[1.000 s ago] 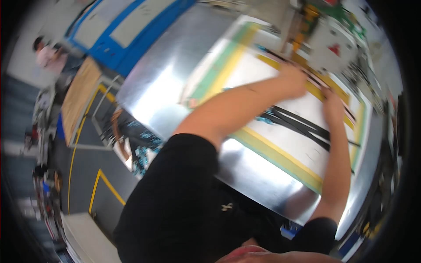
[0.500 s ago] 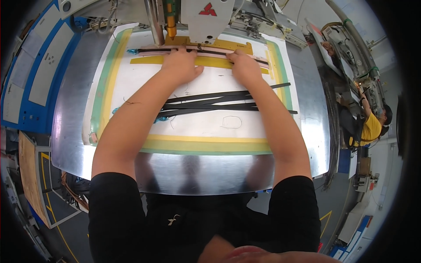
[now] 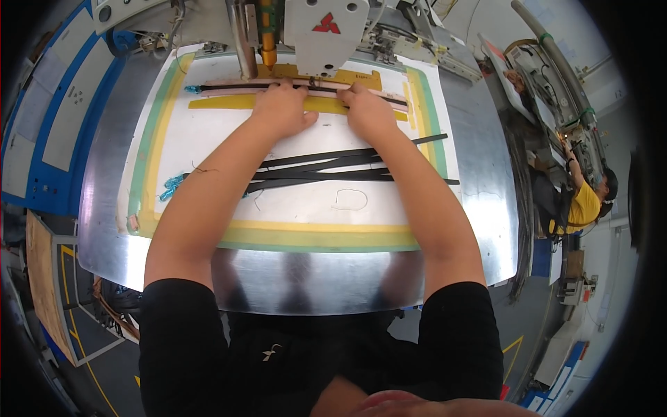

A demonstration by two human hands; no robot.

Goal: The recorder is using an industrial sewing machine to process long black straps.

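A thin black strap (image 3: 236, 86) with a blue-wrapped left end lies along a slot in a yellow template (image 3: 226, 103), under the white head of a sewing machine (image 3: 324, 35). My left hand (image 3: 281, 111) rests on the strap with its fingertips, its thumb stretched out apart. Further right, my right hand (image 3: 368, 115) has thumb and fingers close together at the same strap, beside the machine's needle area. The fingertips are partly hidden. Between my forearms, several loose black straps (image 3: 326, 167) lie crossed on a white sheet (image 3: 306, 208).
Yellow and green tape (image 3: 313, 238) borders the sheet on a shiny metal table (image 3: 472, 229). A metal post (image 3: 244, 42) and a brass-coloured cylinder (image 3: 268, 42) stand near my left hand. A blue cabinet (image 3: 55, 125) is at left; a person in yellow (image 3: 582, 207) works at right.
The white sheet, with the template and straps on it, has shifted left and slightly toward me under the machine head. Both hands have moved left with it, the right one more.
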